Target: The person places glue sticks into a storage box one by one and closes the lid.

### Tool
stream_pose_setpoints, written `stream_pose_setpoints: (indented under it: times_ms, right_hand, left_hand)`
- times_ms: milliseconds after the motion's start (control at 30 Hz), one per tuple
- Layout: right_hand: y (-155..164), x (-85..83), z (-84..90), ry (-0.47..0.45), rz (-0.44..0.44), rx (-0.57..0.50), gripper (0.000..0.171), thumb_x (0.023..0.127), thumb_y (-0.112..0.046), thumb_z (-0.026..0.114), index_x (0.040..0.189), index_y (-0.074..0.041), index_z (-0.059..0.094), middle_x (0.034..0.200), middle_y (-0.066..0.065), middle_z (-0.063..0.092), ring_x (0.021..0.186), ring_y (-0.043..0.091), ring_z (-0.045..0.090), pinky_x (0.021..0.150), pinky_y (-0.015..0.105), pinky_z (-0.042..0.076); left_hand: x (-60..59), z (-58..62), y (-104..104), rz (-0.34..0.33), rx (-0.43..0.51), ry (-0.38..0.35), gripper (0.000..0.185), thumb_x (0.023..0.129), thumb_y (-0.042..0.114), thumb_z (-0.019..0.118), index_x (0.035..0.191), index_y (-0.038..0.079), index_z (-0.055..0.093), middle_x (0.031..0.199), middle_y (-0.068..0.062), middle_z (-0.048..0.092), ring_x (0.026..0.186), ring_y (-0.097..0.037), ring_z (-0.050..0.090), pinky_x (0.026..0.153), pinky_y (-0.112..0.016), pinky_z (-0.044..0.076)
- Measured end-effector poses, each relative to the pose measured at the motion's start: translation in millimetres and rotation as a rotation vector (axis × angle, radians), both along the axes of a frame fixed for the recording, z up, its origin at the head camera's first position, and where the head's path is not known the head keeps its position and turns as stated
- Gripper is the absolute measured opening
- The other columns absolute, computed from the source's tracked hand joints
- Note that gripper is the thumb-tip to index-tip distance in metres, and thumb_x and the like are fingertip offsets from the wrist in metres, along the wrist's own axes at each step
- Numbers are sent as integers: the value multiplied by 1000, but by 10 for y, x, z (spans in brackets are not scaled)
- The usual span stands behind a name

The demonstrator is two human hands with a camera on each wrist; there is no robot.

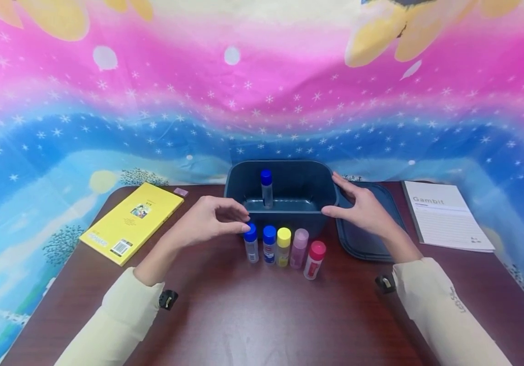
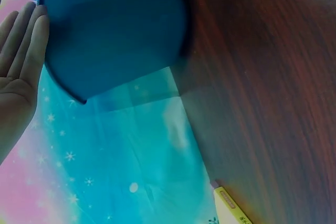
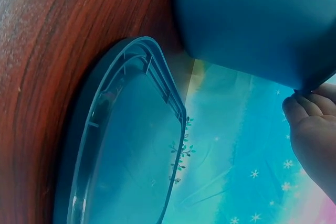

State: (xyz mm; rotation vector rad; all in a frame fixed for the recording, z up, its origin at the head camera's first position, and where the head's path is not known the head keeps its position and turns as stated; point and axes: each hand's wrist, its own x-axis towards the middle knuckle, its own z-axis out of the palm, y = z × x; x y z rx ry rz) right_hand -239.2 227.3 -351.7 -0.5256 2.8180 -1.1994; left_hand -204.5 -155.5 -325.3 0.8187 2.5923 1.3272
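In the head view a dark blue plastic bin (image 1: 284, 163) stands at the back of the table, with one blue-capped glue stick (image 1: 267, 195) upright inside. Several capped glue sticks line up before it: a left blue-capped one (image 1: 252, 249), another blue (image 1: 269, 246), a yellow (image 1: 283, 248), a pink (image 1: 299, 250) and a red (image 1: 315, 262). My left hand (image 1: 211, 219) is at the left blue cap, its fingers nearly straight in the left wrist view; contact is unclear. My right hand (image 1: 364, 206) holds the bin's right end, fingertips bent at the rim in the right wrist view.
A dark blue lid (image 1: 371, 223) lies right of the bin, partly under my right arm. A yellow book (image 1: 131, 221) is on the left, with a small pinkish block (image 1: 181, 192) beyond it. On the right lies a white notebook (image 1: 447, 216). A patterned cloth (image 1: 262, 101) hangs behind the table.
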Motion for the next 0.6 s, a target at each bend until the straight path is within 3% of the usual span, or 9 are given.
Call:
stream_pose_setpoints:
  times_ms: [367, 600]
  right_hand:
    - [-15, 3, 12, 3, 0, -9, 89, 92, -42, 75, 162, -18, 27, 166, 9, 25, 148, 41, 28, 112, 66, 30]
    - [4, -15, -10, 2, 3, -7, 90, 92, -45, 74, 162, -19, 25, 166, 11, 25, 148, 42, 28, 110, 68, 30]
  left_hand:
    - [7, -144, 30, -23, -59, -57, 40, 84, 33, 85, 116, 10, 76, 108, 1, 75, 96, -13, 72, 82, -32, 59]
    - [-8, -210, 62, -22, -70, -75, 35, 86, 30, 84, 115, 12, 76, 105, 2, 75, 95, -14, 70, 79, -30, 59]
